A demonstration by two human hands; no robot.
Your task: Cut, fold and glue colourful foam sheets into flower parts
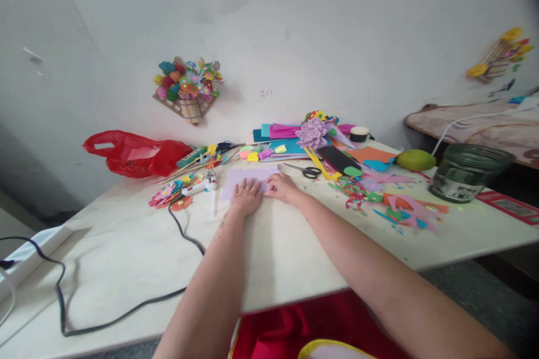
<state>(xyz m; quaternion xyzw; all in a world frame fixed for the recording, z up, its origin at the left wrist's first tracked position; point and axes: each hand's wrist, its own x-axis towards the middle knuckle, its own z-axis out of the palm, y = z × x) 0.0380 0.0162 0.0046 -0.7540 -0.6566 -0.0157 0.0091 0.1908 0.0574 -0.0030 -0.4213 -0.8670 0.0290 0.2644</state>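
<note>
A pale purple sheet (232,178) lies flat on the white table (295,269). My left hand (246,196) rests palm down on its lower part, fingers spread. Beside it, my right hand (283,188) has its fingers curled and pinched together at the sheet's right side; what is between the fingertips is too small to make out. A white glue gun (202,185) stands left of the sheet, near colourful foam flowers (168,195). Dark-handled scissors (310,172) lie just to the right of the sheet.
A red plastic bag (135,154) sits at the back left. A black cable (122,320) crosses the table's left side. Coloured foam sheets (295,146), a purple flower (312,133), a black phone-like object (337,160), scraps (412,213) and a green jar (463,174) are behind and right.
</note>
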